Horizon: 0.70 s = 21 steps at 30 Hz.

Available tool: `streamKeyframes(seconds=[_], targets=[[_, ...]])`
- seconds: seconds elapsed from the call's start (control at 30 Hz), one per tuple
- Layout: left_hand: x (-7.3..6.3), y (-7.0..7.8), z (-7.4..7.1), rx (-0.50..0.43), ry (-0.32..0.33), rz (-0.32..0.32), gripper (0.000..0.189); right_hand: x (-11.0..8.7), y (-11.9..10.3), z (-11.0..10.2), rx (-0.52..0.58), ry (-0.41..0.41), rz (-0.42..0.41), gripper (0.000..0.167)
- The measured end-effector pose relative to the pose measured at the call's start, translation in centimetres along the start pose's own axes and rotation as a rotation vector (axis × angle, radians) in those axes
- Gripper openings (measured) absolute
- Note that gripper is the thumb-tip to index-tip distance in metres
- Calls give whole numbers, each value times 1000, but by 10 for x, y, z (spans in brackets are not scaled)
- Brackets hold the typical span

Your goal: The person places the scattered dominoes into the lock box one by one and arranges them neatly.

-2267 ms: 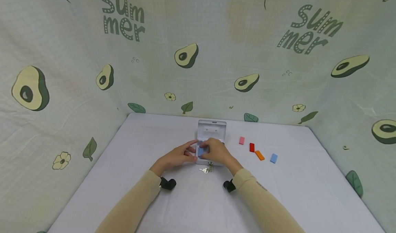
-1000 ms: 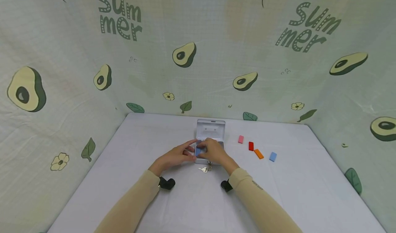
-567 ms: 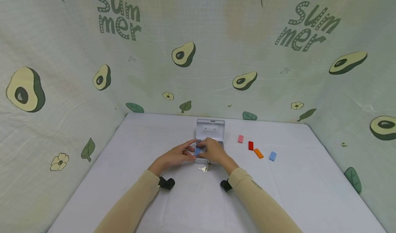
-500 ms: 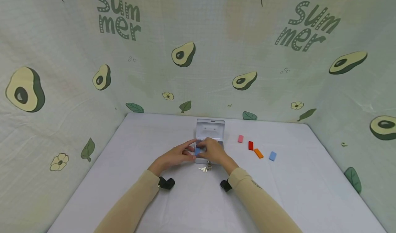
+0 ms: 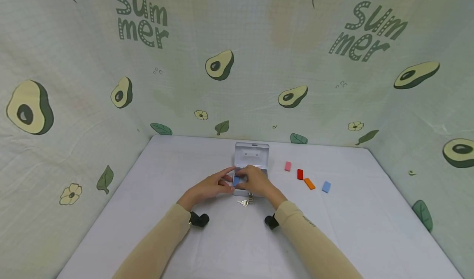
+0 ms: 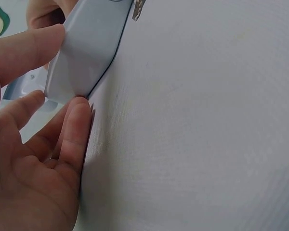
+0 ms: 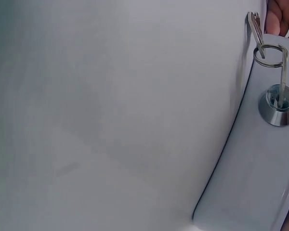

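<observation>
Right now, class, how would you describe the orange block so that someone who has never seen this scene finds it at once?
On the white table, find the open box and look right, past the pink block to the red block. Between it and the blue block farther right lies the orange block, slanted and the only orange one.

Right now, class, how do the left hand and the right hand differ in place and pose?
The left hand touches the outside of the box, while the right hand reaches into it. The left hand's fingers are spread against the wall; the right hand's fingers and thumb curve inward, and whether they hold anything is unclear. Both hands come out of beige sleeves.
</observation>
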State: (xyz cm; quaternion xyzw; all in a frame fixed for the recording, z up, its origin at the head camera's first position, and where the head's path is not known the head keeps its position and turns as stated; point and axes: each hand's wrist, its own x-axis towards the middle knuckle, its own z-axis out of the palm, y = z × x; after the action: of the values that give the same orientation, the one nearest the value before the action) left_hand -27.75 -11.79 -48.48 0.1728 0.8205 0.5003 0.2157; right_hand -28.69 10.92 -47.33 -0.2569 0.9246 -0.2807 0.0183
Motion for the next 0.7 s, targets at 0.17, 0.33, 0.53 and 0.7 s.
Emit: streamKeyframes(seconds=[0.17,0.33,0.53,0.7], targets=[[0,0,0,11,1,0,81,-3,1,-4,13,-27,19,41],[0,0,0,18,5,0,81,-8,1,-13,11,-56,30,43],[1,2,1,15,11,-13,80,-17,3,-28,25,-63,46,47],[1,1,1,17,14,-21,80,-22,6,-41,26,-43,44,46]])
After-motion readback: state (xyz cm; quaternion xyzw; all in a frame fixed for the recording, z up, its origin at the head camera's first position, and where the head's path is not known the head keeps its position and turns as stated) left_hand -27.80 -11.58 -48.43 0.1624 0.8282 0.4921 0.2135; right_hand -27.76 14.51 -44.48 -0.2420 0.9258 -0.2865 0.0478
